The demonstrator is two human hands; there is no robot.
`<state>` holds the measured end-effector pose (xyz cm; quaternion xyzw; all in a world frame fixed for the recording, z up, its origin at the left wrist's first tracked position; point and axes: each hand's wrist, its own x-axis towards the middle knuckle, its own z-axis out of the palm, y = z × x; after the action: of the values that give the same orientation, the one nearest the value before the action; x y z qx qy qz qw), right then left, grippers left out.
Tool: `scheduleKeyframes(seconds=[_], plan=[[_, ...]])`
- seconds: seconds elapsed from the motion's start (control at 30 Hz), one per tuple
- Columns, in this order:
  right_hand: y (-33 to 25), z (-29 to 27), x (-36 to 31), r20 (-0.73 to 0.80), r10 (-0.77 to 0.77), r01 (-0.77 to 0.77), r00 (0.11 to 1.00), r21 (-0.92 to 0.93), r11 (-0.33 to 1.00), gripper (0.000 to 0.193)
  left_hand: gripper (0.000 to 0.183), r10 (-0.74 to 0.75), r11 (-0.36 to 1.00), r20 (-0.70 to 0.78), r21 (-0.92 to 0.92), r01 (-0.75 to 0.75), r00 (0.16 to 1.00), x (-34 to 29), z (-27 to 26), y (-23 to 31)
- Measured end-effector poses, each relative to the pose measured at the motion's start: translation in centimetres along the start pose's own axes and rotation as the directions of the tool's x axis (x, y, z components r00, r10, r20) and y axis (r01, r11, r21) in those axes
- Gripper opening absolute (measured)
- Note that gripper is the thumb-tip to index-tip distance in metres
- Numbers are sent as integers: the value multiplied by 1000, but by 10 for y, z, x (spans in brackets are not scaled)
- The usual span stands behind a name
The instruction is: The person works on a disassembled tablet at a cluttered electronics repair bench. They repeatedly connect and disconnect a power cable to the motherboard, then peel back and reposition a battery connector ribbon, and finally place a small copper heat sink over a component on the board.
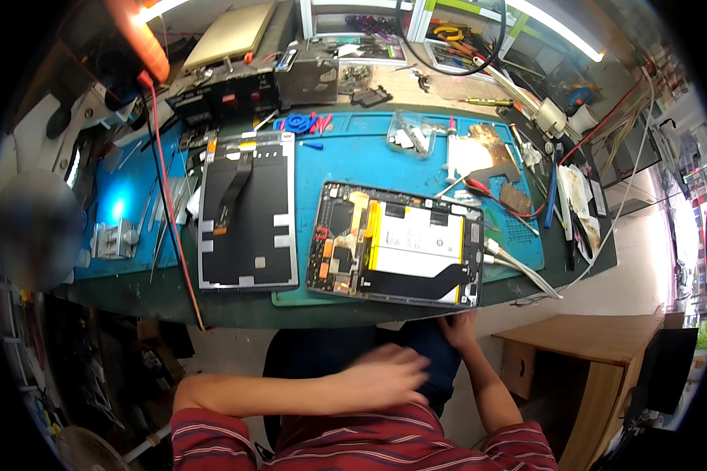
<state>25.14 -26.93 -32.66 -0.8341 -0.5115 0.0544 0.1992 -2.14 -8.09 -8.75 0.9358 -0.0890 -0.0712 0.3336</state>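
Note:
My left hand (389, 374) is over my lap, in front of the bench edge, its fingers smeared by motion. Low by my right thigh is my right hand (457, 328), close under the bench edge; its fingers are mostly hidden. Nearest to both lies an opened tablet (346, 235), tilted slightly on the mat, its inside facing up. A white battery (419, 239) with yellow edging fills much of it. Left of the tablet rests a detached screen panel (247, 228), black back up, with a dark ribbon cable (234, 192) lying across it.
A blue repair mat (346, 153) covers the bench. On it are a clear box of small parts (411, 133), a blue coil (297, 123) and a red clip (476, 184). Red and black leads (174, 228) hang over the front edge. A wooden desk (589, 337) stands right.

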Motion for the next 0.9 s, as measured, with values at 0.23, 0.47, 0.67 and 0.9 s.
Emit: scheduleKeyframes(seconds=[0.23, 0.47, 0.67, 0.9], plan=[[5, -31, -23, 180, -79, 52, 980, 151, 987, 39, 68, -270, 953, -137, 106, 285, 953, -117, 110, -104], [15, -31, 4, 170, -336, 301, 926, 202, 932, 40, 86, 279, 917, -80, -274, -290, 957, -110, 138, -197], [49, 4, 0, 41, -438, 426, 898, 161, 890, 47, 92, 367, 926, -23, -85, -368, 930, -105, 137, -222], [51, 3, 1, 138, -358, 329, 923, 200, 923, 46, 94, 315, 942, -62, -100, -320, 947, -107, 143, -223]])
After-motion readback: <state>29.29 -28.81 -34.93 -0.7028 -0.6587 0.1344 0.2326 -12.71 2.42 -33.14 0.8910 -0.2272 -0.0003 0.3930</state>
